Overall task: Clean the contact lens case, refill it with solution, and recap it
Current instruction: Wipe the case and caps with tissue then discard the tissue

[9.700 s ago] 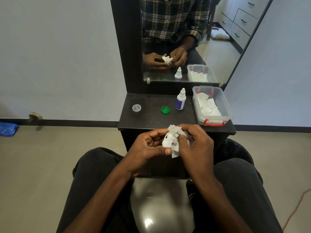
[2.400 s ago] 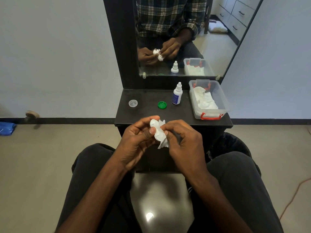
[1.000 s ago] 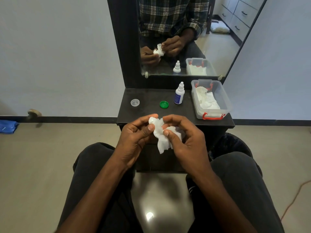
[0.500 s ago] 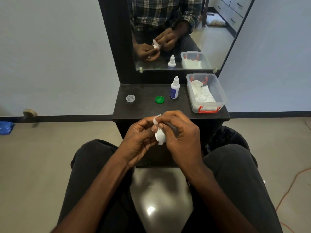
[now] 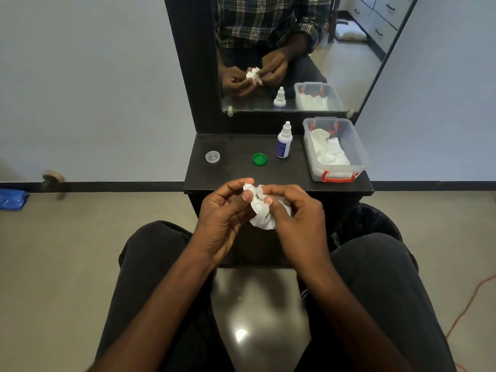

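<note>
Before the dark shelf (image 5: pixel 236 171), both hands (image 5: pixel 264 210) pinch a white tissue (image 5: pixel 264 220).

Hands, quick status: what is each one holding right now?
Left hand: pinching the white lens case between thumb and fingers.
Right hand: gripping the white tissue, pressed against the case.

**Case in hand, caps and bottle on the counter**

We see the white lens case (image 5: pixel 250 189) held above the counter's (image 5: pixel 241 181) near edge, half wrapped in a crumpled white tissue (image 5: pixel 264 217). A clear cap (image 5: pixel 212 157) and a green cap (image 5: pixel 259 159) lie apart on the counter. The white solution bottle (image 5: pixel 283 143) stands upright, capped, just right of the green cap.
</note>
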